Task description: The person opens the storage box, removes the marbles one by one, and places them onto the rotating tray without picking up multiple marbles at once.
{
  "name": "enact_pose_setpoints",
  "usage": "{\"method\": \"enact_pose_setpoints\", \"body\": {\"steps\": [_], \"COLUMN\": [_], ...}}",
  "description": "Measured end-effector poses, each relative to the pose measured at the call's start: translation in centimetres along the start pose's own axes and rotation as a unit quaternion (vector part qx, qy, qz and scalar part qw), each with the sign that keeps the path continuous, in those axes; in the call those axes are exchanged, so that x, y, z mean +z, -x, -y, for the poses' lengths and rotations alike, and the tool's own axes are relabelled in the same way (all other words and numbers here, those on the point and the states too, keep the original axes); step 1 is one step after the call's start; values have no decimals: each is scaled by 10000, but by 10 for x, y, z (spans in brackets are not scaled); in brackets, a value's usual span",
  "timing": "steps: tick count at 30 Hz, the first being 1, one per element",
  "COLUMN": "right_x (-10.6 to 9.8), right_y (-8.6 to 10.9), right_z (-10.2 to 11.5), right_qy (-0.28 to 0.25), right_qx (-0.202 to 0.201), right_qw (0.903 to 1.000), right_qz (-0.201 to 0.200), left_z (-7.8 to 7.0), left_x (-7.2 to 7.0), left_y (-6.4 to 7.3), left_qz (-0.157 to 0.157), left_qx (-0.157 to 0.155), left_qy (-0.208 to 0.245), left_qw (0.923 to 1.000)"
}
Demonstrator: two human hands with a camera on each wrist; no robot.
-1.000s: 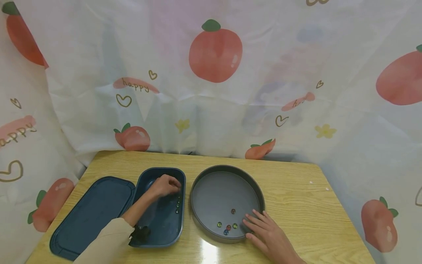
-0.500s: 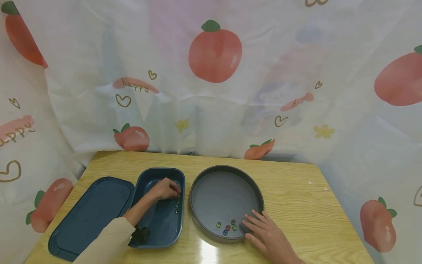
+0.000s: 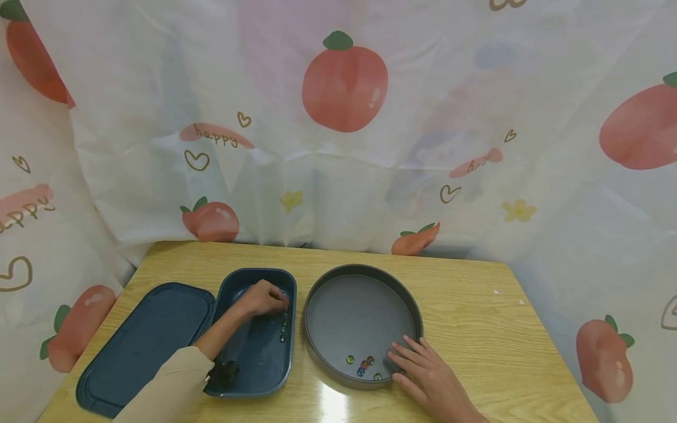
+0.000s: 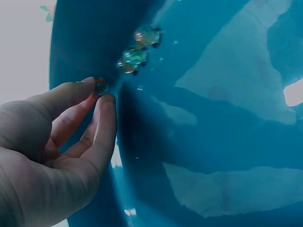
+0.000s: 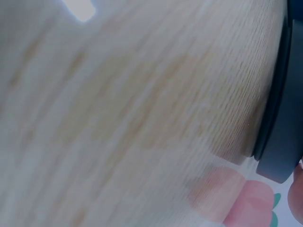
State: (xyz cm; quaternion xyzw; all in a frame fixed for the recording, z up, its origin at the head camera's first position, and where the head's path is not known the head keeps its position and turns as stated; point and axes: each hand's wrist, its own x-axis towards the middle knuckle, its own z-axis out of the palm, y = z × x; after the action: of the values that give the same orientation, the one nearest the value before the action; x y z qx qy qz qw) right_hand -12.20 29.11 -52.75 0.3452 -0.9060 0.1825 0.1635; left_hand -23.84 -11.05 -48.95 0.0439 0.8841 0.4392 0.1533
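Observation:
In the head view, my left hand (image 3: pixel 262 298) reaches into a dark blue rectangular tray (image 3: pixel 255 391) by its right wall. The left wrist view shows thumb and fingertips pinching a glass marble (image 4: pixel 101 86). Three more marbles (image 4: pixel 136 56) lie just beyond it along the tray's side. My right hand (image 3: pixel 431 376) rests with spread, straight fingers over the near right rim of a round grey pan (image 3: pixel 351 311). Several coloured marbles, among them a blue marble (image 3: pixel 361 372), sit on the pan's floor near its front wall. The right wrist view catches only a fingertip (image 5: pixel 297 195) beside the pan's wall.
A flat blue lid (image 3: pixel 148 346) lies left of the tray, against its side. Everything stands on a wood-grain table (image 3: pixel 476 317). A white curtain (image 3: pixel 359 194) with fruit prints hangs behind the table's back edge.
In the pan, a brownish marble has rolled toward the front, and a green marble has shifted nearer the front wall. My left hand has stayed at the tray's right wall; the right hand is still.

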Motion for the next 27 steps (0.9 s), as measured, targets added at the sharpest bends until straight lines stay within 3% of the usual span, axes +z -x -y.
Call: {"method": "enact_pose_setpoints", "body": {"steps": [8, 16, 21, 27], "right_x": [1, 1, 1, 1], "right_y": [0, -1, -1, -1], "right_z": [-1, -1, -1, -1], "right_qy": [-1, 44, 42, 45], "right_qx": [0, 17, -39, -32], "right_qw": [10000, 10000, 10000, 10000], "right_qz": [-21, -17, -32, -24], "left_z": [-11, -22, -35, -54], "left_x": [-15, -20, -15, 0], "left_y": [9, 10, 9, 5], "left_qz": [0, -82, -186, -342], "left_qx": [117, 366, 711, 863], "left_qy": [333, 532, 714, 868], "left_qw": [9994, 9979, 9947, 9919]}}
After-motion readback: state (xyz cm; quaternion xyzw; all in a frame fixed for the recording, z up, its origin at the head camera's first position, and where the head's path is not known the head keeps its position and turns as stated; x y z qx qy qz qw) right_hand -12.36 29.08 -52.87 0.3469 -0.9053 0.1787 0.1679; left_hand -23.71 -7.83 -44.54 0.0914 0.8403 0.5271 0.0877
